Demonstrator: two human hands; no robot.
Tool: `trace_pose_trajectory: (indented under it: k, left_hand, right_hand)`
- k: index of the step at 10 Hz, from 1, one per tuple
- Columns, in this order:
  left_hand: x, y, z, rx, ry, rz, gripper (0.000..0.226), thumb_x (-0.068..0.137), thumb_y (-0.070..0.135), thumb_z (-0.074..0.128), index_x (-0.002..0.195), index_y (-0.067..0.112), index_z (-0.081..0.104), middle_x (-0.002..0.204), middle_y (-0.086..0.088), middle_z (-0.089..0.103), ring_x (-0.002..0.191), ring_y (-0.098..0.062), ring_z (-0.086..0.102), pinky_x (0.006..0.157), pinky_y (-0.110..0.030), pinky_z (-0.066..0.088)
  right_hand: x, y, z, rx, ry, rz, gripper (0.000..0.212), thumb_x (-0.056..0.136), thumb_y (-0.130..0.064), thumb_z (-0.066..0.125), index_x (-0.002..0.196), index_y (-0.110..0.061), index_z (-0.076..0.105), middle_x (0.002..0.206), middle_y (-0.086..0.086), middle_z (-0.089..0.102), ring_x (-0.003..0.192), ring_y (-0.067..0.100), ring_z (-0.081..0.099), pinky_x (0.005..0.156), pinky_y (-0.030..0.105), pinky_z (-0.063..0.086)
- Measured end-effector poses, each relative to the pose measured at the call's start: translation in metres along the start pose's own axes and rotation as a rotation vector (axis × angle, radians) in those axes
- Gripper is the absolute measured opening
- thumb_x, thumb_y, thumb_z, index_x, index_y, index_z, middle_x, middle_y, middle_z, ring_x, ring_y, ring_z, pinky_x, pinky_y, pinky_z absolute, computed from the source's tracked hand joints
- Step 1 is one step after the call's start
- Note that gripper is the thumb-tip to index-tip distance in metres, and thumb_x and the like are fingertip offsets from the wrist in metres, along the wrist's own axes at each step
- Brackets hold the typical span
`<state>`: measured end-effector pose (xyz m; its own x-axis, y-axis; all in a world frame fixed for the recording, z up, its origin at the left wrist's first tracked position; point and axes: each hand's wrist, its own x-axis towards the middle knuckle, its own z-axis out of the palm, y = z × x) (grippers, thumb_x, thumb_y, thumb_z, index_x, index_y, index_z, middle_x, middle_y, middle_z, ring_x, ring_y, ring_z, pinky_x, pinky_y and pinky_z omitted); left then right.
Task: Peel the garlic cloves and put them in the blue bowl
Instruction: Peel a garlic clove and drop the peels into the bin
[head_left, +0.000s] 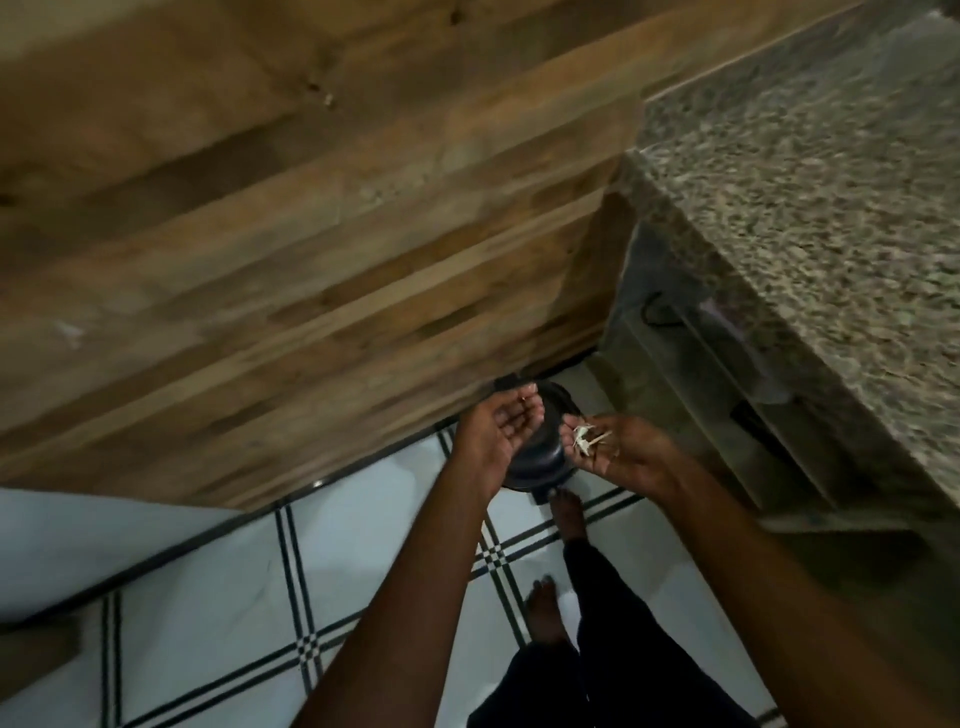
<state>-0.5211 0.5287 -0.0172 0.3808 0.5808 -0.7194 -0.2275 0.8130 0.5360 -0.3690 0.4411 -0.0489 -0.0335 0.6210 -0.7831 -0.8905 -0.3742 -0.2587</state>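
While both hands hover over dark bin (535, 457) on floor, right hand (618, 449) cups garlic skins (587, 439), grip loose; left hand (501, 434) relaxed, holding nothing. Tilt palm, brush skins in. Cloves, blue bowl not visible.

Single view — head-worn wide-angle, looking steeply down past the person's outstretched forearms to the tiled floor (218, 582). Frame is rolled: wooden surface (291, 249) runs diagonally across the top left, granite counter (810, 197) fills the upper right. Both hands sit near centre at arm's length, feet visible below — edges soft, some motion blur.
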Motion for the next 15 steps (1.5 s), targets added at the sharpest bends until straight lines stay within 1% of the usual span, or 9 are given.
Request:
trace_pose_trajectory:
  k: [5,6,8,10,11,12,13,14,15]
  left_hand:
    - [0.160,-0.033,-0.088,0.127,0.128,-0.103,0.020,0.100,0.011,0.052,0.104,0.002,0.070,0.113,-0.019,0.070,0.102,-0.025,0.068,0.088,-0.028,0.057]
    - [0.193,-0.054,-0.105,0.112,0.131,-0.179,0.021,0.101,0.010,0.048,0.100,0.003,0.068,0.109,-0.016,0.068,0.097,-0.022,0.066,0.084,-0.026,0.057]
    - [0.258,-0.092,-0.130,0.375,0.136,-0.107,0.032,0.103,-0.005,0.039,0.127,-0.010,0.058,0.122,-0.021,0.064,0.094,-0.019,0.070,0.073,-0.017,0.056]
    - [0.312,-0.148,-0.124,0.693,0.084,0.176,0.045,0.095,0.022,0.046,0.135,0.007,0.061,0.143,-0.014,0.055,0.135,-0.028,0.049,0.116,-0.035,0.036]
    - [0.336,-0.177,-0.125,0.754,0.044,0.210,0.056,0.099,0.055,0.042,0.140,0.021,0.057,0.148,-0.006,0.053,0.139,-0.021,0.045,0.119,-0.034,0.028]
    - [0.385,-0.180,-0.153,1.117,0.266,0.092,0.076,0.100,0.066,0.020,0.144,0.013,0.051,0.154,-0.014,0.043,0.146,-0.032,0.032,0.122,-0.050,0.014]
    - [0.387,-0.181,-0.128,0.987,0.178,0.278,0.079,0.095,0.074,0.016,0.143,0.022,0.053,0.148,-0.005,0.051,0.136,-0.017,0.047,0.116,-0.043,0.034]
    - [0.395,-0.194,-0.135,1.160,0.112,0.409,0.057,0.105,0.051,0.024,0.142,0.019,0.052,0.143,-0.005,0.056,0.130,-0.021,0.055,0.108,-0.046,0.042]
    - [0.417,-0.180,-0.154,1.199,0.412,0.223,0.074,0.094,0.061,0.017,0.120,0.016,0.069,0.126,-0.013,0.066,0.126,-0.034,0.054,0.112,-0.055,0.028]
  right_hand:
    - [0.187,0.013,-0.015,-0.319,0.271,0.202,0.037,0.102,-0.005,0.039,0.135,0.008,0.049,0.104,0.018,0.064,0.085,0.026,0.063,0.090,0.037,0.053]
    - [0.218,0.018,-0.028,-0.332,0.315,0.208,0.042,0.102,-0.007,0.041,0.141,0.008,0.044,0.141,0.026,0.052,0.087,0.027,0.062,0.095,0.041,0.051]
    - [0.299,0.017,-0.051,-0.019,0.168,0.276,0.087,0.090,-0.073,0.038,0.156,-0.017,0.031,0.158,0.020,0.032,0.143,0.044,0.031,0.113,0.060,0.026]
    - [0.377,0.019,-0.065,0.085,0.325,0.289,0.078,0.099,-0.064,0.024,0.155,-0.011,0.028,0.160,0.021,0.027,0.147,0.039,0.026,0.122,0.048,0.018]
    - [0.406,0.009,-0.069,0.126,0.512,0.212,0.051,0.110,-0.028,0.019,0.153,0.000,0.024,0.160,0.022,0.028,0.146,0.033,0.031,0.112,0.013,0.027]
    - [0.407,0.005,-0.082,-0.133,0.339,0.231,0.066,0.094,-0.051,0.037,0.138,-0.003,0.045,0.130,0.025,0.055,0.116,0.041,0.053,0.095,0.046,0.043]
    - [0.409,0.004,-0.091,-0.263,0.353,0.125,0.062,0.092,-0.051,0.055,0.140,-0.011,0.052,0.130,0.018,0.063,0.118,0.038,0.060,0.096,0.044,0.050]
    - [0.408,-0.004,-0.090,-0.334,0.247,0.104,0.056,0.058,-0.030,0.084,0.106,-0.005,0.070,0.096,0.022,0.074,0.080,0.033,0.074,0.066,0.037,0.061]
    - [0.415,-0.008,-0.100,-0.146,0.310,0.245,0.057,0.084,-0.040,0.057,0.125,-0.002,0.060,0.123,0.021,0.064,0.105,0.037,0.064,0.080,0.043,0.053]
